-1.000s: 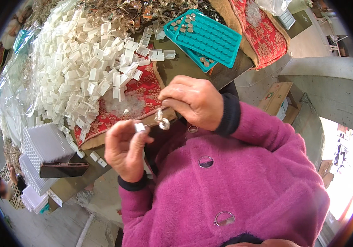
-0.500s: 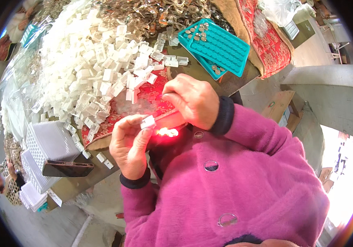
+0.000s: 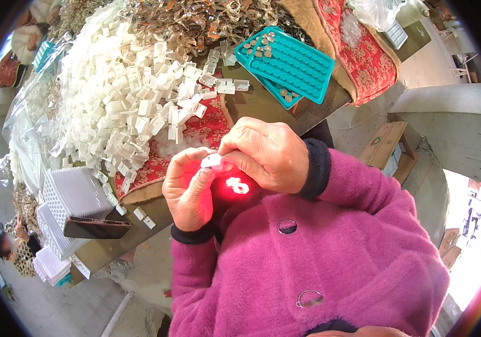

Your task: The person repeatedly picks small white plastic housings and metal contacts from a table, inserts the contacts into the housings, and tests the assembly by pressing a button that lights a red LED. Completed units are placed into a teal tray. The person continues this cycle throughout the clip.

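While a small white plastic piece (image 3: 212, 161) sits pinched close to the chest, the left hand (image 3: 191, 188) and right hand (image 3: 263, 154) both close their fingertip grip on it, a red glow (image 3: 236, 185) just beneath. Beyond, the table (image 3: 263, 106) carries a heap of white pieces (image 3: 117, 101) and teal trays (image 3: 291, 64).

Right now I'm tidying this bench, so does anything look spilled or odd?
Yes. A few small white clips lie apart from the big white clip pile, near the table edge. A red glow shines under the hands' white piece; its source is hidden.
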`<state>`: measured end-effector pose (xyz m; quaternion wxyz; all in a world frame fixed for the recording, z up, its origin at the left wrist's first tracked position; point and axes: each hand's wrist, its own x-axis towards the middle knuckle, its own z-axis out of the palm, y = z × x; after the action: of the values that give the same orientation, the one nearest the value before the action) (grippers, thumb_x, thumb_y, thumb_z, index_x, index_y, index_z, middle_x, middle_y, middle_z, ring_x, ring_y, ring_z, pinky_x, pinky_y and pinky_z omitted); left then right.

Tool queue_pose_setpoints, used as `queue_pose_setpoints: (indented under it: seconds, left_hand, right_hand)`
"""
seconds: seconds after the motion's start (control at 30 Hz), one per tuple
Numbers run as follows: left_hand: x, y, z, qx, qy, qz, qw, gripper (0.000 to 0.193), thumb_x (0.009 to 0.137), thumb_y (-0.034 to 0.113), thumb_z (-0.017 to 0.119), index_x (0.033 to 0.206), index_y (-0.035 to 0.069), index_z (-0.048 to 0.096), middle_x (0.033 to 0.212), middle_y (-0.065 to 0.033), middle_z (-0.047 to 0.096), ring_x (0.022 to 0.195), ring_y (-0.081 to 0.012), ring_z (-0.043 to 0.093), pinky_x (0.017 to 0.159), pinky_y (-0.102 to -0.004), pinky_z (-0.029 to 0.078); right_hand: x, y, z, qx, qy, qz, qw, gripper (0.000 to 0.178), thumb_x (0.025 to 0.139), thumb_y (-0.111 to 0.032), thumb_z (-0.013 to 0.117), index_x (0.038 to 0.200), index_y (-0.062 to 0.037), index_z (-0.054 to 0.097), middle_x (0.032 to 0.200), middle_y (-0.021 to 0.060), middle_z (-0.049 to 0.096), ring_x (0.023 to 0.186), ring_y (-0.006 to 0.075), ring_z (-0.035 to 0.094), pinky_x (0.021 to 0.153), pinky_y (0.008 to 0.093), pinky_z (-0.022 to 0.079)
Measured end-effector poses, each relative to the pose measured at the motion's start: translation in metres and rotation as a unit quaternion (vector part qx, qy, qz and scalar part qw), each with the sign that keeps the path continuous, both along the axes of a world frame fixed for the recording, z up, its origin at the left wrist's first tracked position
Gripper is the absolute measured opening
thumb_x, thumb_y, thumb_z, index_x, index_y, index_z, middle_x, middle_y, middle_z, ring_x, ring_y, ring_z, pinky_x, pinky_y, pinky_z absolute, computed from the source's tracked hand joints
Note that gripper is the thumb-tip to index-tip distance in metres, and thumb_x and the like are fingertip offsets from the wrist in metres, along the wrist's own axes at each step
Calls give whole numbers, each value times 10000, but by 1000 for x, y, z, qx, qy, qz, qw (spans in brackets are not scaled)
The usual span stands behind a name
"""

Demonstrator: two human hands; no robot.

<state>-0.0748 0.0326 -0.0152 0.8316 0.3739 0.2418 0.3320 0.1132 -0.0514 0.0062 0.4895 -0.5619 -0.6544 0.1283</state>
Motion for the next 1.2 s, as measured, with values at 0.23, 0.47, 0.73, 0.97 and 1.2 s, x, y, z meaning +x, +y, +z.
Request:
queue_pose_setpoints:
  seconds: [0.23, 0.47, 0.73, 0.97, 1.2]
  left_hand:
    - [6, -2, 3, -14, 22, 17, 1000, 225, 959, -10, 681, 1176, -46, 635, 1056, -156, 720, 909, -246, 704, 820, -375, 593]
    - [11, -2, 7, -58, -3, -35, 998, 207, 977, 7, 661, 1172, -55, 636, 1008, -177, 729, 838, -240, 706, 784, -351, 586]
    - [15, 1, 10, -68, 21, -53, 996, 179, 977, -1, 650, 1149, -50, 651, 991, -165, 732, 787, -213, 692, 730, -333, 573]
    - [19, 0, 12, -59, 44, -57, 996, 162, 974, 7, 657, 1126, -49, 664, 966, -151, 733, 758, -203, 681, 707, -324, 567]
    - [23, -2, 11, -78, 53, -49, 994, 161, 978, 25, 667, 1124, -43, 671, 960, -141, 729, 737, -182, 676, 657, -296, 564]
  right_hand:
    - [4, -5, 2, -11, 14, -7, 1000, 184, 825, -29, 776, 955, -32, 647, 862, 107, 663, 755, 308, 679, 632, 388, 567]
    - [11, -6, -1, -16, 37, -5, 999, 193, 807, -23, 784, 945, -40, 650, 845, 100, 651, 749, 297, 663, 638, 382, 550]
    - [26, -7, 4, -104, 71, 41, 991, 144, 815, -27, 758, 924, -46, 665, 842, 97, 651, 752, 281, 660, 647, 358, 535]
    - [28, -5, 3, -102, 101, 40, 989, 136, 815, -17, 753, 926, -42, 678, 857, 100, 667, 779, 272, 670, 690, 350, 542]
    - [31, -6, 2, -72, 93, 50, 992, 173, 802, 20, 743, 960, -34, 695, 864, 102, 666, 799, 283, 674, 699, 351, 545]
